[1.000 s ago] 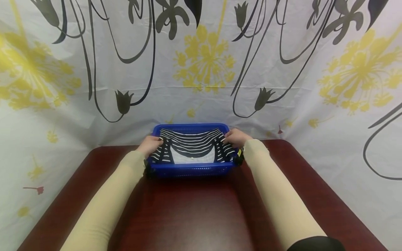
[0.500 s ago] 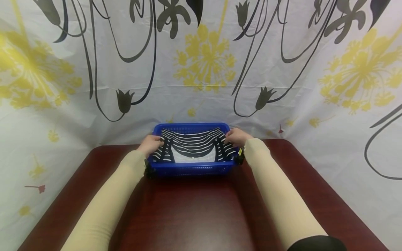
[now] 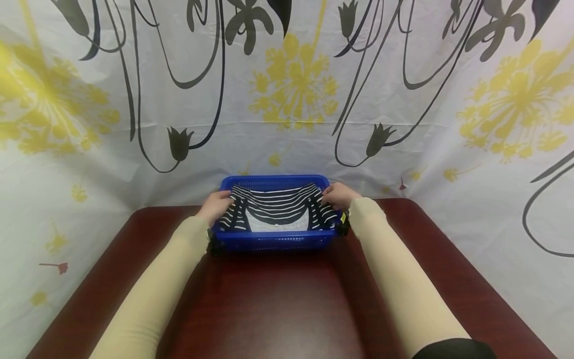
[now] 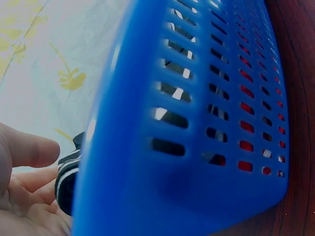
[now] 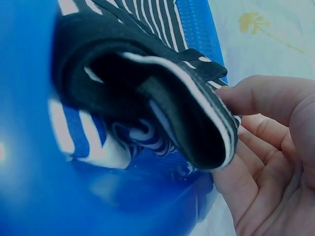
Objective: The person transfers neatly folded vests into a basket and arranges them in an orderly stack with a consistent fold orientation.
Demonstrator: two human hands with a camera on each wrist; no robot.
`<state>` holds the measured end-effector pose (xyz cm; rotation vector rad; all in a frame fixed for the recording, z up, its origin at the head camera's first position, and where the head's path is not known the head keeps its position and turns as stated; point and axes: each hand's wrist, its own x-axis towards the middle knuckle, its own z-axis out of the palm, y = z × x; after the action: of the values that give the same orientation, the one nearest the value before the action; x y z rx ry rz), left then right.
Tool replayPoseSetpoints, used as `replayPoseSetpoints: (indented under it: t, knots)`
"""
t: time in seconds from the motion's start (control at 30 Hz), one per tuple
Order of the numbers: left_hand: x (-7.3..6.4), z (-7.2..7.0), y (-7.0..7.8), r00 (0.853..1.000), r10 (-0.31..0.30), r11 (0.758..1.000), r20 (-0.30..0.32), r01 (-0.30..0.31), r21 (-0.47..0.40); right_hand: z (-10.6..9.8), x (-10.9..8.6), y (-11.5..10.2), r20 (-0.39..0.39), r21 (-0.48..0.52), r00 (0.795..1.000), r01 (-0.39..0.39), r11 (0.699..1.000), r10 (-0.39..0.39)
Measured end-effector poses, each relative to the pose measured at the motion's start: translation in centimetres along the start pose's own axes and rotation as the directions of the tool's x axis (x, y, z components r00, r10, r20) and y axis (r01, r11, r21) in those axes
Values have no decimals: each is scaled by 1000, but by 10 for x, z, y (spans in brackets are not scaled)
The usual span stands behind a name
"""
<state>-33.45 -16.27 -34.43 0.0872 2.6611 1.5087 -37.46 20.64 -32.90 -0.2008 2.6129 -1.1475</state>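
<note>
A folded black-and-white striped shirt [image 3: 278, 207] lies in a blue plastic basket [image 3: 275, 242], its white inner side showing at the front. At the basket's left end is my left hand [image 3: 216, 206], fingertips right at the shirt's edge. In the left wrist view its thumb stands apart from the fingers, next to a rolled striped edge [image 4: 68, 184]; the basket wall hides part of the hand. My right hand [image 3: 339, 196] pinches the shirt's right side. Seen from the right wrist, thumb and fingers [image 5: 256, 98] hold a rolled, looped part of the cloth [image 5: 197, 108].
The basket stands at the far end of a dark red-brown table [image 3: 273, 299]. Behind it hangs a white sheet [image 3: 269, 149] with yellow and grey flower prints. Another striped piece, blue and white [image 5: 152, 137], shows inside the basket under the shirt.
My left hand's fingers have loosened from the shirt's left edge and straightened. The right hand keeps its hold, and the shirt and basket stay in place.
</note>
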Motion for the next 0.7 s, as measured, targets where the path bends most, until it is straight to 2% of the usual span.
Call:
replayPoseSetpoints:
  t: [0.27, 0.47, 0.7]
  knots:
    - [-1, -1, -3, 999, 43, 999, 9, -42, -17, 2, -6, -5, -32, -55, 999, -4, 998, 3]
    - [1, -3, -6, 995, 87, 995, 50, -84, -56, 5, -5, -8, -54, -127, 998, 11, 992, -18]
    - [-3, -4, -3, 993, 91, 992, 78, -83, -96, 7, -11, -13, -56, -146, 998, 13, 989, -21]
